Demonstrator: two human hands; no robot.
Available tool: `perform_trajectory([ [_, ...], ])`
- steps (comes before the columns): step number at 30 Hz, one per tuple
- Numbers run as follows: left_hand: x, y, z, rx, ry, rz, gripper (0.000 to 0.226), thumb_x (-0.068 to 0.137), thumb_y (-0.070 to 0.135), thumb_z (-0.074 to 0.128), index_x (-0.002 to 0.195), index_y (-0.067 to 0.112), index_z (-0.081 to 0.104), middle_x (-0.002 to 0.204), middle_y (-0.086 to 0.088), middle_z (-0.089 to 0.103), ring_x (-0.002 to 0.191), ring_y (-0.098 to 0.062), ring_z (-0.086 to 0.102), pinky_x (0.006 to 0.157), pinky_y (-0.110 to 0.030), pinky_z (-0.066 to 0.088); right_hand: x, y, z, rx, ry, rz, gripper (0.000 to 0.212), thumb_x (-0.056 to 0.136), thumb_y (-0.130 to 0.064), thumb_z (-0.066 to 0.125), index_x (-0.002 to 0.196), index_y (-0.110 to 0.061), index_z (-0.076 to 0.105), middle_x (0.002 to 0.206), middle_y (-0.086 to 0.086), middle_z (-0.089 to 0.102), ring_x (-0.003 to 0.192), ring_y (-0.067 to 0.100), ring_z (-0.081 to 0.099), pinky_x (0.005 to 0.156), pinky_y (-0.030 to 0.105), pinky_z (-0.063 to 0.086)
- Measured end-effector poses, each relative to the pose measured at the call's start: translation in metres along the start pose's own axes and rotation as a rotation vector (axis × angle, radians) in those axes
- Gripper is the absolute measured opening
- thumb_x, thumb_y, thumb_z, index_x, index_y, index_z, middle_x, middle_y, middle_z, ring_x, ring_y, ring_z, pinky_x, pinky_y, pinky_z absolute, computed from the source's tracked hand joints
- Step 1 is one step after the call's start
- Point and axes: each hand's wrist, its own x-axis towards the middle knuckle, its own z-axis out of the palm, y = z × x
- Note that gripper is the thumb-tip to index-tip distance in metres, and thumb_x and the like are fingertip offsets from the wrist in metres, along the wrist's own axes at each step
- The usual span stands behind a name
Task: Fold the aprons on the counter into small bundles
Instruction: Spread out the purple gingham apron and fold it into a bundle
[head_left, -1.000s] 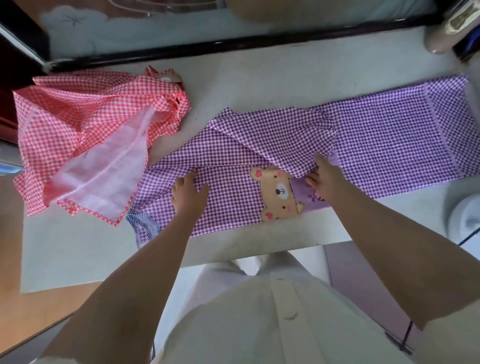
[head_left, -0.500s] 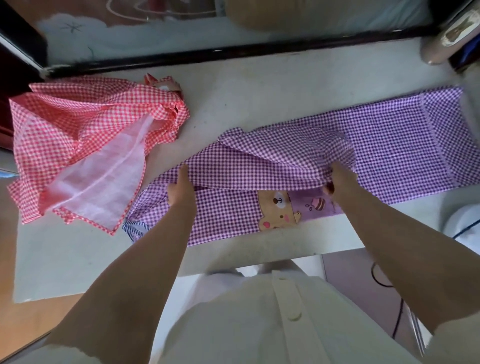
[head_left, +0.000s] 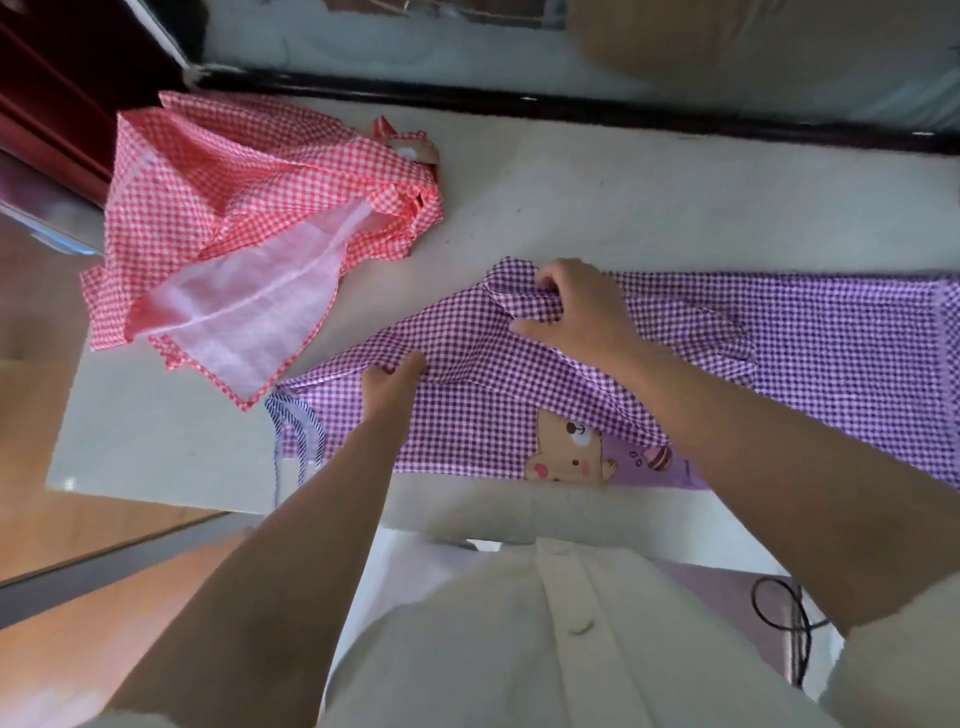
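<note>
A purple checked apron (head_left: 810, 343) with a bear patch (head_left: 566, 452) lies stretched along the near edge of the white counter (head_left: 597, 208). My right hand (head_left: 576, 306) grips a bunched fold of its upper flap near the middle. My left hand (head_left: 389, 379) holds the flap's edge further left, fingers tucked into the cloth. A red checked apron (head_left: 249, 208) lies crumpled at the counter's far left, its pale lining turned up.
A dark window frame (head_left: 623, 109) runs along the counter's far edge. A striped strap (head_left: 291, 431) of the purple apron hangs over the near edge. Wooden floor (head_left: 78, 623) shows at the lower left. A black cable (head_left: 784, 618) lies low on the right.
My right hand moved left and away from me, carrying the purple flap toward the middle. My left hand stayed at the flap's left edge. The camera view shifted left.
</note>
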Motion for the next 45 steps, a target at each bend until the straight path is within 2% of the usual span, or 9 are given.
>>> perform_trajectory([
  [3,-0.003,-0.006,-0.005,-0.040,-0.040,0.064,0.018,0.088,0.008,0.063,0.074,0.015,0.055,0.074,0.001,0.058,0.065,-0.011,0.054,0.058,-0.021,0.043,0.008,-0.006,0.017,-0.159,-0.087,-0.016,0.041,0.085,-0.044,0.067,0.107,-0.010,0.060,0.096,0.007,0.065,0.091,0.028,0.064,0.077,0.036,0.047],
  [9,-0.006,-0.019,-0.015,-0.091,0.019,0.108,0.017,0.083,0.001,0.065,0.080,0.015,0.055,0.079,0.001,0.060,0.070,-0.010,0.057,0.056,-0.014,0.049,0.005,0.023,-0.020,0.831,-0.358,0.421,0.024,0.088,-0.024,0.050,0.065,-0.019,0.049,0.062,0.003,0.049,0.058,0.018,0.047,0.060,0.030,0.033],
  [13,-0.006,-0.024,-0.016,-0.282,0.120,0.033,0.017,0.088,0.009,0.063,0.082,0.015,0.049,0.082,0.003,0.054,0.074,-0.010,0.053,0.064,-0.021,0.045,-0.016,0.068,-0.018,0.249,-0.769,0.611,0.040,0.091,-0.050,0.055,0.109,-0.015,0.063,0.105,0.010,0.066,0.095,0.028,0.065,0.088,0.036,0.052],
  [21,-0.003,-0.035,-0.023,-0.375,0.221,-0.163,0.047,0.086,0.022,0.072,0.122,0.006,0.047,0.117,-0.004,0.056,0.108,-0.021,0.054,0.099,-0.031,0.045,-0.019,0.037,0.006,0.147,-0.105,0.195,0.052,0.086,-0.047,0.068,0.126,-0.017,0.053,0.109,-0.004,0.060,0.099,0.018,0.059,0.087,0.035,0.049],
  [27,-0.010,-0.049,-0.031,-0.547,0.141,-0.226,0.023,0.082,0.003,0.072,0.091,0.008,0.052,0.104,-0.007,0.061,0.089,-0.021,0.064,0.087,-0.031,0.055,0.000,0.009,0.035,-0.012,-0.249,0.172,0.027,0.091,-0.031,0.063,0.100,-0.005,0.061,0.098,0.011,0.063,0.095,0.030,0.062,0.076,0.034,0.047],
  [31,-0.007,-0.049,-0.035,-0.697,0.118,-0.219,0.021,0.081,-0.003,0.071,0.091,0.006,0.054,0.104,-0.011,0.064,0.093,-0.026,0.067,0.085,-0.034,0.058,0.013,0.007,0.025,0.553,-0.082,0.396,0.033,0.088,-0.015,0.048,0.058,-0.020,0.037,0.057,0.000,0.036,0.054,0.016,0.034,0.055,0.032,0.020],
  [34,0.000,-0.051,-0.040,-0.701,0.070,-0.259,0.029,0.080,-0.001,0.073,0.105,0.001,0.057,0.109,-0.014,0.066,0.096,-0.027,0.067,0.079,-0.032,0.059,0.015,0.007,0.016,0.616,-0.228,0.624,0.019,0.089,-0.028,0.049,0.077,-0.014,0.056,0.073,0.004,0.055,0.062,0.019,0.050,0.057,0.026,0.037],
  [37,0.005,-0.047,-0.043,-0.749,-0.019,-0.308,0.038,0.083,0.016,0.071,0.116,0.001,0.060,0.117,-0.015,0.067,0.104,-0.029,0.066,0.091,-0.041,0.056,0.018,0.012,0.016,0.520,-0.513,0.644,0.069,0.082,-0.064,0.060,0.126,-0.011,0.058,0.115,0.010,0.064,0.101,0.029,0.063,0.095,0.042,0.051],
  [45,0.029,-0.032,-0.049,-0.734,0.128,-0.210,0.038,0.095,-0.009,0.041,0.122,0.010,0.059,0.106,-0.009,0.066,0.096,-0.024,0.065,0.089,-0.039,0.056,0.040,-0.002,0.020,0.487,-0.380,0.252,0.031,0.095,0.001,0.051,0.122,-0.007,0.065,0.116,0.010,0.066,0.105,0.024,0.063,0.100,0.035,0.048],
])
